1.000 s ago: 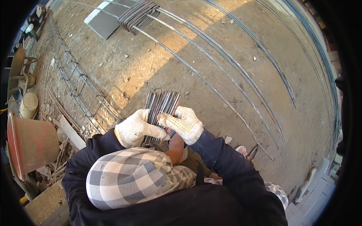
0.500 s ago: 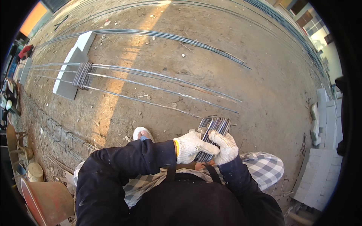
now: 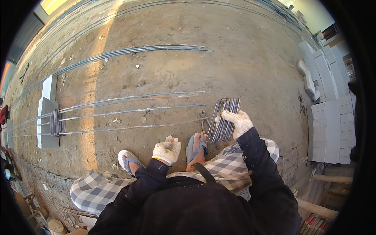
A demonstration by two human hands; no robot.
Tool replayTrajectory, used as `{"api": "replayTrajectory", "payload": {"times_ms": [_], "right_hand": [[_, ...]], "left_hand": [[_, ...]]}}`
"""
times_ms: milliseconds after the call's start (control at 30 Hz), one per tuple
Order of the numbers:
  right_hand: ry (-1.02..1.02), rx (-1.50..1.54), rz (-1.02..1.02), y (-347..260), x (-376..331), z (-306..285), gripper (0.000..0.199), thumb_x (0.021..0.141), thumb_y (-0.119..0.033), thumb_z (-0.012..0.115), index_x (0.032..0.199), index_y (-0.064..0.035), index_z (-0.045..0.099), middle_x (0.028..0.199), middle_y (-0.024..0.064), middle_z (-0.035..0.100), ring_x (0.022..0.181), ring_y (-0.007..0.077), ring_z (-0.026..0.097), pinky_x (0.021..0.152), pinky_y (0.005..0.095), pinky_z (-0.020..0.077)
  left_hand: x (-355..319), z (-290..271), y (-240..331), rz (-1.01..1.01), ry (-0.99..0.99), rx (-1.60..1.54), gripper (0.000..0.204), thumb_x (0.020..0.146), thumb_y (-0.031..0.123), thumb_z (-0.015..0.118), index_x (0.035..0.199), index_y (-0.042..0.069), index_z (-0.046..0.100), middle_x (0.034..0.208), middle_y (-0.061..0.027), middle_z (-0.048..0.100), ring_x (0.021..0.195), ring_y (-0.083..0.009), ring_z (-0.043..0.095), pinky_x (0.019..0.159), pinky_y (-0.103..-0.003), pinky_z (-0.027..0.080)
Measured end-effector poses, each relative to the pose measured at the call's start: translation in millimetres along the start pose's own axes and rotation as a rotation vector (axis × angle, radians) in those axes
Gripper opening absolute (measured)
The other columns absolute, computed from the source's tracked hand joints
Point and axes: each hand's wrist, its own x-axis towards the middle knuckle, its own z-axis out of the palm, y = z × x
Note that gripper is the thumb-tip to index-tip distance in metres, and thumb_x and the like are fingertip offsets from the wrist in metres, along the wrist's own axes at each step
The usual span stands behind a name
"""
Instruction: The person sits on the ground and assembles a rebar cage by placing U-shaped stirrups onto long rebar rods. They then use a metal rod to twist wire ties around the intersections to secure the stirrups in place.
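Observation:
My right hand (image 3: 239,122), in a knitted white glove, grips a bundle of bent rectangular rebar stirrups (image 3: 226,131) and holds it above the ground near my right foot. My left hand (image 3: 167,151), also gloved, hovers above the gap between my feet with loosely bent fingers, and nothing shows in it. A pair of pincers (image 3: 203,116) lies on the soil just left of the stirrups, partly hidden. Close by are the ends of several long steel bars (image 3: 156,109). Another stack of stirrups (image 3: 57,122) is threaded round those bars at the left.
Pale blocks (image 3: 48,105) prop up the bars at the left. Farther off, a bundle of rebar (image 3: 133,50) lies across the dirt. White blocks (image 3: 326,131) are piled at the right. A wire-tied steel cage (image 3: 51,178) runs along the lower left.
My hands have parted: the left has let go of the stirrup bundle and drawn back leftward, while the right keeps it, held farther forward. The view has turned rightward, uncovering the pincers.

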Motion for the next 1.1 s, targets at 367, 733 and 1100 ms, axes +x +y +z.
{"api": "replayTrajectory", "payload": {"times_ms": [367,733,1100], "right_hand": [[0.09,-0.242,0.094,-0.1,76.0,-10.7,0.021,0.085,-0.003,0.071,0.102,0.0057,0.065,0.088,0.0168,0.07,0.077,0.0273,0.071,0.068,0.0389,0.0606],[0.139,-0.13,0.124,12.2,109.3,19.9,0.019,0.083,0.0,0.073,0.097,0.0093,0.065,0.094,0.0225,0.07,0.081,0.0305,0.072,0.069,0.041,0.0628],[0.321,-0.603,-0.134,26.9,103.0,56.5,0.042,0.072,-0.002,0.078,0.108,0.0045,0.056,0.092,0.0192,0.068,0.071,0.0277,0.07,0.063,0.0374,0.0588]], "left_hand": [[29.3,76.1,112.6,0.444,-0.865,-0.352,0.071,0.094,0.062,0.039,0.146,0.015,0.04,0.154,-0.0146,0.034,0.144,-0.0404,0.026,0.114,-0.067,0.019],[52.1,72.7,114.9,0.648,-0.792,-0.175,0.066,0.098,0.055,0.041,0.148,0.011,0.039,0.155,-0.0169,0.033,0.143,-0.0424,0.028,0.117,-0.061,0.024],[43.2,78.5,106.0,0.686,-0.828,-0.096,0.064,0.1,0.054,0.039,0.147,0.01,0.039,0.154,-0.0228,0.032,0.143,-0.045,0.027,0.117,-0.061,0.024]]}}
